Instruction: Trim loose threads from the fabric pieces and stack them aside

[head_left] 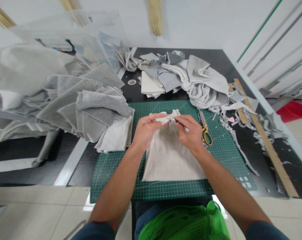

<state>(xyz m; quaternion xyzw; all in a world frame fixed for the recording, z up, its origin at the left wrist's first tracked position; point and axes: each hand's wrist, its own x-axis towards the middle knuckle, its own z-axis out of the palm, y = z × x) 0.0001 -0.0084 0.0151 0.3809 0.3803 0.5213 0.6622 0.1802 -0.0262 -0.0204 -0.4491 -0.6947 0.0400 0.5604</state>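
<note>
A beige fabric piece [175, 160] lies on the green cutting mat [116, 173], its far edge bunched and lifted. My left hand [147, 128] pinches that raised edge between thumb and fingers. Close beside it, my right hand [189, 130] is closed at the same edge, with a small dark thing between its fingers, too small to name. The fingertips of both hands nearly meet over the cloth. To the right of my right hand lie scissors [206, 133] with gold handles, apart from it.
Stacked grey cloth pieces [98, 110] cover the left, before a clear plastic bin [91, 40]. More folded cloths [170, 76] are heaped at the back. Fabric scraps and a long wooden ruler [268, 143] lie right. A tape roll [132, 82] sits behind the mat; a red bucket [294, 111] stands beyond.
</note>
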